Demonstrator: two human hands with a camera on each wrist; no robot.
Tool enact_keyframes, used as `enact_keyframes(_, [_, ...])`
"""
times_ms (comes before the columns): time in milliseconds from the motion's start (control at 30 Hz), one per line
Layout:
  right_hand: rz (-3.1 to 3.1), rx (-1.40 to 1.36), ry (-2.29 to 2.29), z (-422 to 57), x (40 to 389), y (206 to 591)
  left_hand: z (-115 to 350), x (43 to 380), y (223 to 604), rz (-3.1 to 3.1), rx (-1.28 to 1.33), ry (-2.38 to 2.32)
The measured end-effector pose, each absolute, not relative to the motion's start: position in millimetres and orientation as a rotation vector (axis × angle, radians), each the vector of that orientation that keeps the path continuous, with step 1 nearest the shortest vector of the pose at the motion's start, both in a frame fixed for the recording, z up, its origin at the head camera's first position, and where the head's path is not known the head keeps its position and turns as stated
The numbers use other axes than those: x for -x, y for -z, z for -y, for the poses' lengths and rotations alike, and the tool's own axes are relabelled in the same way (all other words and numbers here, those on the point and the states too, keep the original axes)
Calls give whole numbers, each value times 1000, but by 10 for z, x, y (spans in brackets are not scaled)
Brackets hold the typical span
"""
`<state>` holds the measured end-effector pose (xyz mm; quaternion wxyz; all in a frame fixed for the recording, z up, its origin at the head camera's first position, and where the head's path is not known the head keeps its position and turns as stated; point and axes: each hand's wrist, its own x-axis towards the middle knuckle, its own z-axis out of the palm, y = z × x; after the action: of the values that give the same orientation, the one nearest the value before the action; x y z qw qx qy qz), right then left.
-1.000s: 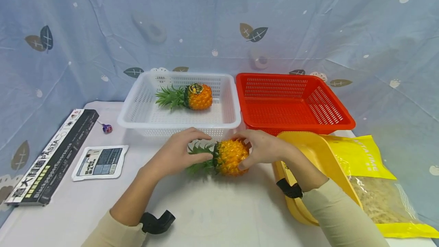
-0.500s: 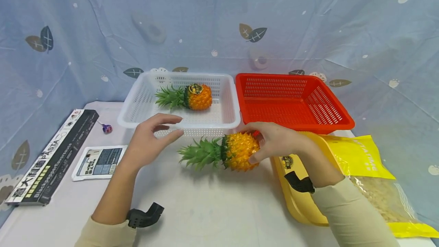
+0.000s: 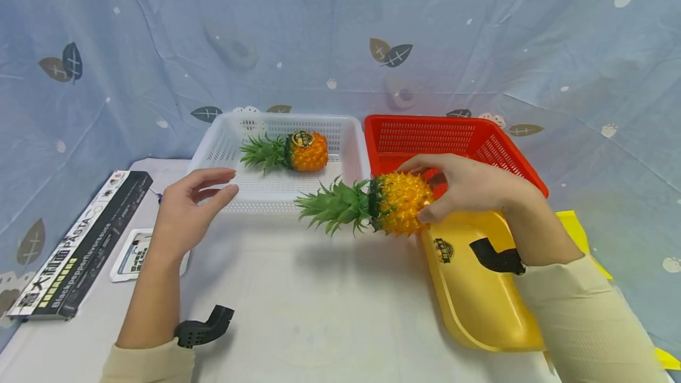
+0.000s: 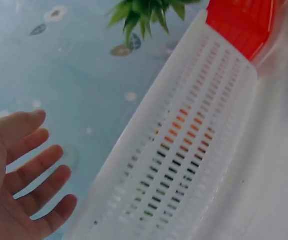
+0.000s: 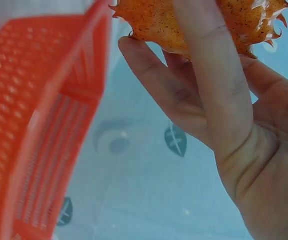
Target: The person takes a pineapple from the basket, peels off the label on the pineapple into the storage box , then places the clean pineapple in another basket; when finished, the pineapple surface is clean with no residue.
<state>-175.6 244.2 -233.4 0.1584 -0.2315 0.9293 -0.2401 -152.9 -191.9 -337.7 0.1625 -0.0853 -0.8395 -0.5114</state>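
Observation:
My right hand (image 3: 465,185) grips a small orange pineapple (image 3: 403,201) by its base, thumb on the near side and fingers on the far side. The fruit lies sideways in the air, its green crown pointing left, in front of the gap between the white and red baskets. In the right wrist view, fingers and thumb (image 5: 211,80) press against the spiky orange skin. My left hand (image 3: 186,208) holds nothing; its fingers are relaxed and spread near the front left corner of the white basket (image 3: 276,204). Inside that basket lies another pineapple (image 3: 308,152) with a round black label.
The red basket (image 3: 420,135) stands at the back right, partly behind my right hand. A yellow tub (image 3: 473,288) sits below my right forearm, over a yellow bag (image 3: 577,232). At left are a black pasta box (image 3: 80,247) and a flat white-edged pack (image 3: 130,256).
My right hand has lifted the pineapple off the table and carried it to the right and toward the baskets. My left hand has let go and moved away to the left.

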Motion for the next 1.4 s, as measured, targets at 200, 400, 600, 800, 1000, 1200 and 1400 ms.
enact_keyframes(200, [-2693, 612, 723, -2620, 1843, 2155, 2006, 1530, 3382, 2448, 98, 1377])
enact_keyframes(400, [-2676, 510, 761, -2815, 1994, 2069, 2073, 1514, 3377, 2470, -20, 1324])
enact_keyframes(600, [-2626, 396, 771, -2992, 2170, 2041, 2212, 1501, 3371, 2506, -177, 1296])
enact_keyframes(800, [-2526, 330, 915, -3176, 2336, 2070, 2325, 1487, 3345, 2533, -322, 1284])
enact_keyframes(1000, [-2445, 241, 1020, -3330, 2493, 2109, 2428, 1468, 3338, 2507, -397, 1315])
enact_keyframes(1200, [-2461, 183, 1024, -3415, 2641, 2143, 2494, 1497, 3401, 2491, -510, 1424])
enact_keyframes(1400, [-2417, 168, 1070, -3532, 2762, 2240, 2523, 1577, 3498, 2483, -568, 1574])
